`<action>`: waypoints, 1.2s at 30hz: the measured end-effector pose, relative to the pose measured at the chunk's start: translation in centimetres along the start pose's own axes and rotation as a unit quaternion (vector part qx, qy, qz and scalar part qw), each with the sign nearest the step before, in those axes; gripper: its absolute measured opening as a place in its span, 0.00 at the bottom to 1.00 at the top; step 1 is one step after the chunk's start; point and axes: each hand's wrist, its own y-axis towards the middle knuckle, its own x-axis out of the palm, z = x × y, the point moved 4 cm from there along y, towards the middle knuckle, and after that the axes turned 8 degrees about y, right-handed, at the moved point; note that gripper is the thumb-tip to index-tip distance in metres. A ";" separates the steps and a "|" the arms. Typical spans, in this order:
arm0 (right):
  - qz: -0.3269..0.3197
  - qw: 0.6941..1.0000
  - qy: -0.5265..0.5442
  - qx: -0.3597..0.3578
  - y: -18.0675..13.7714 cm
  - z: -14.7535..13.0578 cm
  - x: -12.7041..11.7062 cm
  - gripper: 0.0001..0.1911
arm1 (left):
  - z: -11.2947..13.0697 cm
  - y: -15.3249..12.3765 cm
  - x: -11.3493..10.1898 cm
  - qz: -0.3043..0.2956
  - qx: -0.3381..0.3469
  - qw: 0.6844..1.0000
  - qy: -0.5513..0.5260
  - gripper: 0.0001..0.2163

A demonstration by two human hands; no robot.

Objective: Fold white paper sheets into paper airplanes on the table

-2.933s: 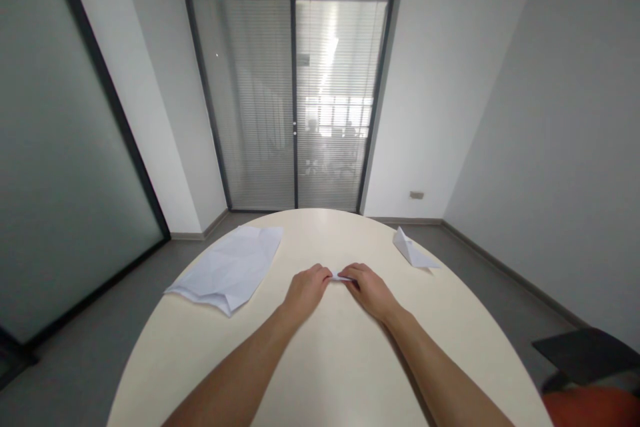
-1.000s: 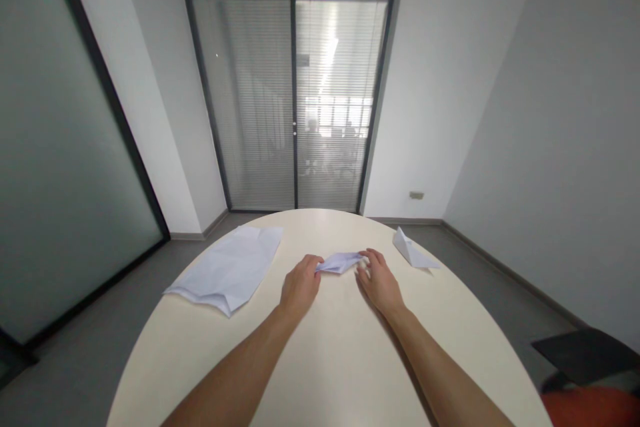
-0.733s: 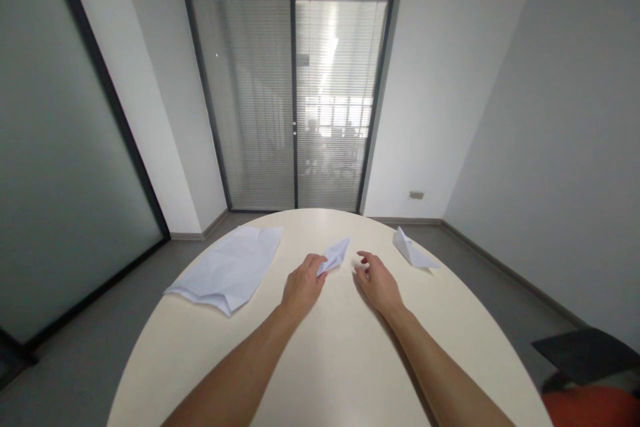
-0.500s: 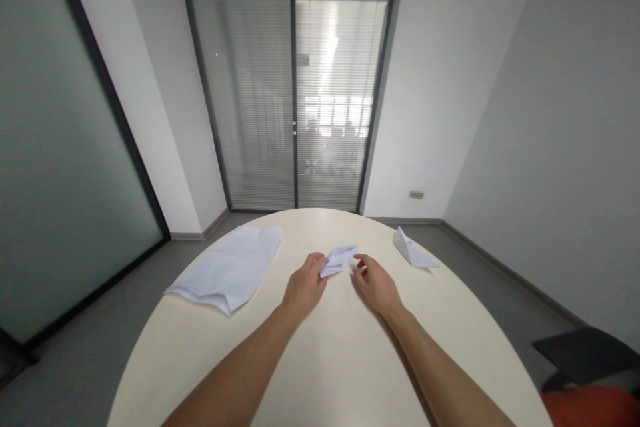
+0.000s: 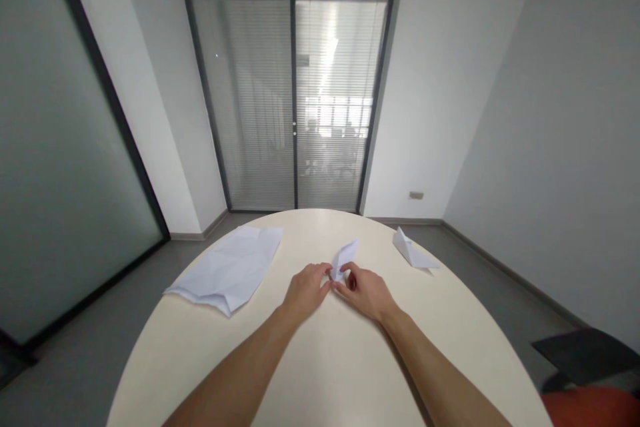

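Observation:
A small folded white paper (image 5: 345, 255) stands just above the middle of the table, pointing up and to the right. My left hand (image 5: 306, 288) pinches its lower left edge, thumb and fingers close together. From the other side my right hand (image 5: 367, 288) grips the lower right edge between thumb and curled forefinger. Both thumbs nearly meet at the bottom of the paper. The fingers cover its lower end, so the folds there are hidden.
The round cream table (image 5: 330, 367) carries loose, creased white sheets (image 5: 233, 267) at the left and a folded paper boat-like shape (image 5: 413, 253) at the right. A chair with a red seat (image 5: 593, 405) is at the lower right. Glass doors (image 5: 295, 100) stand beyond.
My right hand has moved left and closed on the folded paper. The paper has turned from lying flatter to a more upright, narrower shape. Its lower end now sits between both hands.

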 end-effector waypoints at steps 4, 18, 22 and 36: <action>0.003 1.000 -0.013 0.008 0.1 0.5 0.0 0.13 | 0.3 -0.1 0.3 -0.022 0.028 0.999 -0.017 0.12; 0.152 0.971 0.139 0.120 1.0 4.9 -1.3 0.13 | 0.2 -0.2 0.4 -0.035 0.026 0.999 -0.024 0.13; 0.173 0.965 0.148 0.132 1.1 5.7 -1.4 0.15 | 0.0 -0.3 0.4 -0.036 0.021 0.999 -0.024 0.14; 0.343 0.909 0.114 0.206 -1.0 10.2 -6.5 0.22 | -0.2 -0.3 0.5 -0.041 0.018 0.999 -0.024 0.13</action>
